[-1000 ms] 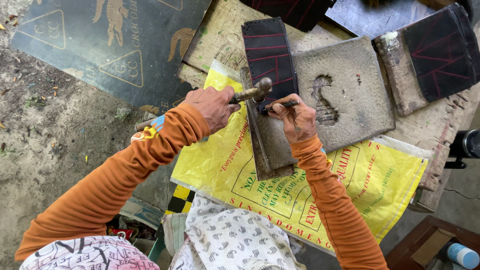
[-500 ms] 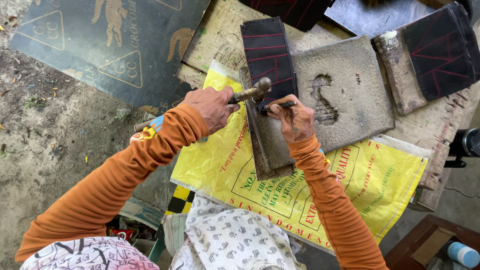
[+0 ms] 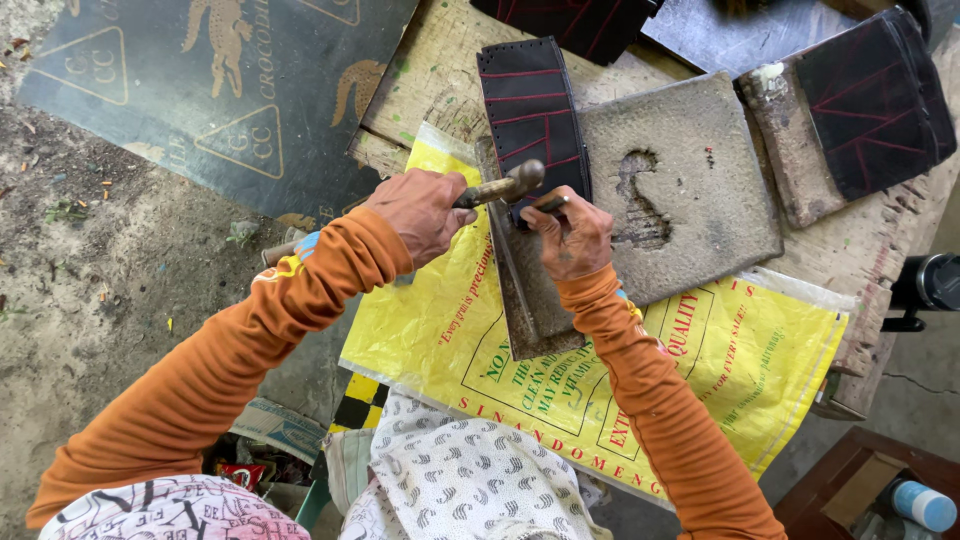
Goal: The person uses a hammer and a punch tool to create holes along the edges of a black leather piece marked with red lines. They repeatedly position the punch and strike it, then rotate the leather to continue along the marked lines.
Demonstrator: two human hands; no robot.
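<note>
left hand [image 3: 418, 212] still grips the hammer [image 3: 505, 186], barely moved; right hand [image 3: 572, 235] pinches what may be a punch [image 3: 545, 205] on the black leather strip [image 3: 530, 110] at twelve o'clock.

Both arms wear long, close-fitting orange sleeves that wrinkle along their length and end at the wrists, leaving the left hand [image 3: 420, 213] and the right hand [image 3: 572, 236] bare, while white cloth patterned with small dark marks covers the lap.

Bright, even daylight; soft shadows, sharp focus, slight wide-angle edge distortion.
</note>
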